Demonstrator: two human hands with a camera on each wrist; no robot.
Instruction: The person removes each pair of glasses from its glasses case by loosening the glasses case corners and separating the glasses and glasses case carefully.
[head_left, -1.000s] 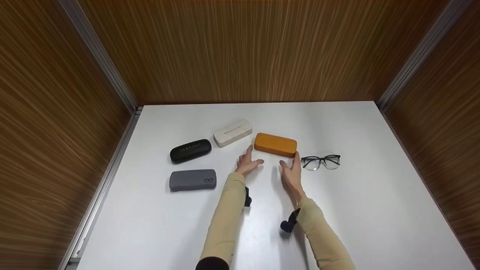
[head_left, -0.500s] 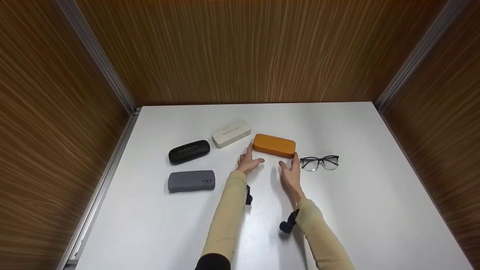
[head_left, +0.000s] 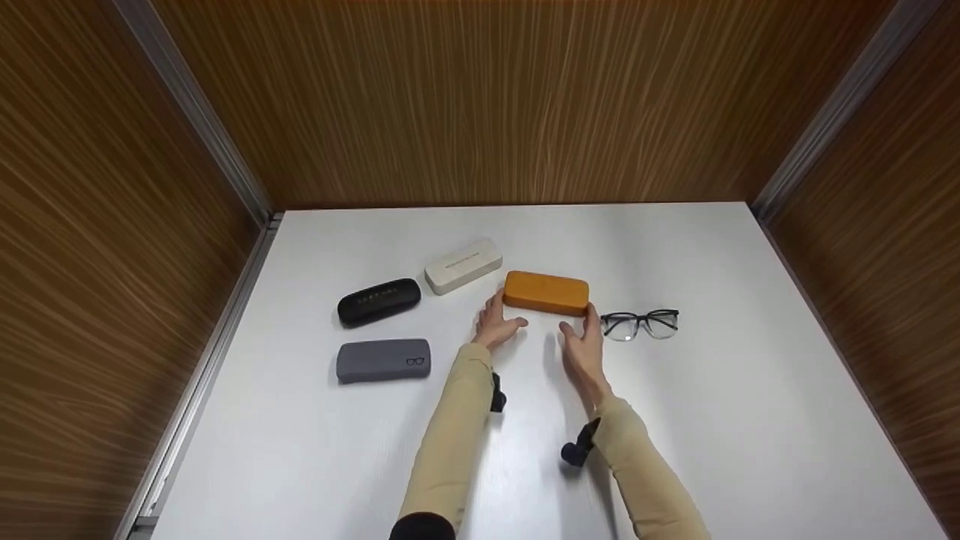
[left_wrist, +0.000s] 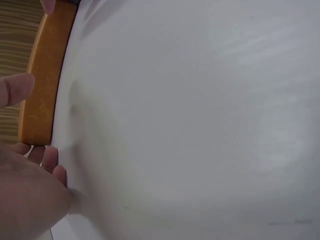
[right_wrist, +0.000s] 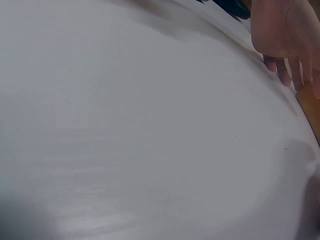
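Observation:
An orange glasses case [head_left: 546, 292] lies on the white table between both hands. My left hand [head_left: 493, 324] touches its left end with extended fingers, thumb held apart in front of it. At the opposite end, the fingers of my right hand [head_left: 585, 349] rest against the right corner. In the left wrist view the fingertips [left_wrist: 49, 159] meet the narrow end of the case, and the thumb overlaps its side. Only a corner of the case shows in the right wrist view, beside the right hand [right_wrist: 290, 35]. Black-framed glasses [head_left: 640, 325] lie just right of the right hand.
A cream glasses case [head_left: 463, 267] stands behind the left hand. Further left are a black case [head_left: 379, 302] and a grey case [head_left: 384, 361] with a glasses mark. Wood-grain panels [head_left: 510, 105] enclose the table [head_left: 750, 420] at the back and both sides.
The orange case has shifted slightly left and turned so that its long side lies more level. Both hands stay at its ends, and the left fingers have come up against it.

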